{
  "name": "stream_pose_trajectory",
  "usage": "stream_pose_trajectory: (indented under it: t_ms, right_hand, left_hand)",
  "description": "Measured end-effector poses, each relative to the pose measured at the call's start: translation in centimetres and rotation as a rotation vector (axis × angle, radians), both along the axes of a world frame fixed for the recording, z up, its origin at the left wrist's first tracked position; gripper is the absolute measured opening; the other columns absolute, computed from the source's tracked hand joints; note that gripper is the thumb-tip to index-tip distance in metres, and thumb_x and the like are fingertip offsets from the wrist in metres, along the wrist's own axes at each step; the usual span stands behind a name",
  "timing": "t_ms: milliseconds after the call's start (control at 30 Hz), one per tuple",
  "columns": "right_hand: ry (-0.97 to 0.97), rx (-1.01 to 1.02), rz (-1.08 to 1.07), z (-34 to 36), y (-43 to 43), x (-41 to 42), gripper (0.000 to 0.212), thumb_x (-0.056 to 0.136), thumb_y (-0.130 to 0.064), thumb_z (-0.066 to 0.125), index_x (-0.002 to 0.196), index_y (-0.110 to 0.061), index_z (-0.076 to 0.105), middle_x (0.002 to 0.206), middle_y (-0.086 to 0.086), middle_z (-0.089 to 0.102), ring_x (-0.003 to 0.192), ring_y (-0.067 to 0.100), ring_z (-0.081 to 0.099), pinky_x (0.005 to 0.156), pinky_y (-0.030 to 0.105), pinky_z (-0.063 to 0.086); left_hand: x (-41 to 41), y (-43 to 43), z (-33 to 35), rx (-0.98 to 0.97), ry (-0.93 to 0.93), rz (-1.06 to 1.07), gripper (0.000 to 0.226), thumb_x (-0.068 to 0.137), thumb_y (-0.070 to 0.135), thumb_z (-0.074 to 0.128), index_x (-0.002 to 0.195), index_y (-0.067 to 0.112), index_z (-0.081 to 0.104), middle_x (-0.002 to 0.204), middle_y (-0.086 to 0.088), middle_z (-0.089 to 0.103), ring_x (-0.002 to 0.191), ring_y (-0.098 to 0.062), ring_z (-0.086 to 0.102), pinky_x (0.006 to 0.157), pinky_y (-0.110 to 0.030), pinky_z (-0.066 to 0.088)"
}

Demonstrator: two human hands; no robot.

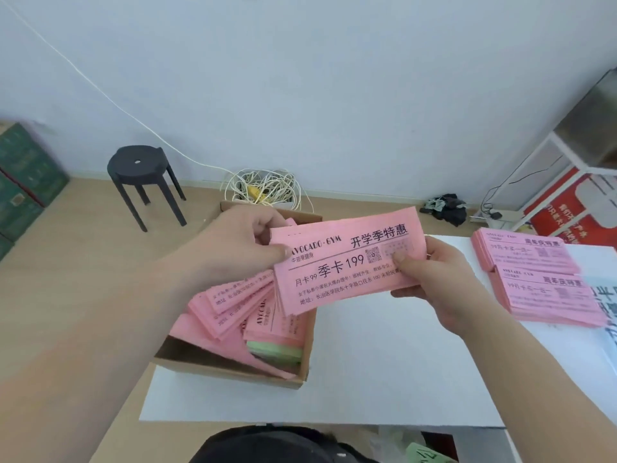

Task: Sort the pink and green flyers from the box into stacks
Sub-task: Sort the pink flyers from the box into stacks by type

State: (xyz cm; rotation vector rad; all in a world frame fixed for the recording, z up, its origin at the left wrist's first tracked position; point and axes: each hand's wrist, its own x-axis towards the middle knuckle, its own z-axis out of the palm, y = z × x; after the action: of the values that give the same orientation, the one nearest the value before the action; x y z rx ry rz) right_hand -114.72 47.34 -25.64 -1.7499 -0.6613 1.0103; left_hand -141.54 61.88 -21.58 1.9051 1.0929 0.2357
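Both hands hold up a bundle of pink flyers (344, 262) with black print above the cardboard box (233, 370). My left hand (240, 245) pinches its left end, thumb on top. My right hand (430, 282) grips its right end, thumb on the printed face. Inside the box lie several loose pink flyers (230, 302) and a small stack of green flyers (277, 352) near its front right corner. On the white table (384, 362) at the right sit two pink flyer stacks: the far pink stack (524, 250) and the near pink stack (551, 297).
A black stool (140, 168) stands on the wooden floor at the back left, by green boxes (23, 182). A coil of cord (263, 188) lies behind the box. A red and white sign (574, 208) leans at the right. A green paper (427, 456) shows at the bottom edge.
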Motion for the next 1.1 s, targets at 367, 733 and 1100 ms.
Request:
stream_pose_trajectory:
  t_ms: [367,733,1100]
  right_hand:
    - [-0.200,-0.282,-0.211,-10.0,-11.2,8.4,0.057,0.086,-0.013,0.076,0.137,-0.020,0.051,0.103,0.001,0.073,0.089,0.023,0.072,0.074,0.045,0.061]
    - [-0.755,-0.228,0.224,-13.4,-12.4,5.7,0.040,0.099,-0.023,0.058,0.139,-0.025,0.059,0.146,-0.011,0.049,0.138,0.013,0.041,0.111,0.031,0.037]
    - [-0.485,-0.379,0.293,-12.0,-9.9,5.4,0.057,0.095,-0.066,0.053,0.143,-0.035,0.055,0.133,-0.019,0.063,0.117,0.006,0.060,0.103,0.031,0.045]
  left_hand:
    - [15.3,-10.0,-13.0,-0.137,-0.002,0.085,0.029,0.095,0.023,0.065,0.122,0.027,0.056,0.082,0.001,0.061,0.080,-0.021,0.066,0.080,-0.043,0.059]
    - [12.4,-15.7,-17.7,-0.289,-0.068,0.415,0.035,0.100,0.007,0.048,0.127,0.027,0.057,0.127,0.008,0.061,0.115,-0.008,0.060,0.094,-0.025,0.045]
    - [13.5,-17.8,-16.1,-0.407,-0.322,0.337,0.041,0.097,0.004,0.059,0.121,0.037,0.066,0.103,0.019,0.075,0.099,0.007,0.064,0.083,-0.012,0.046]
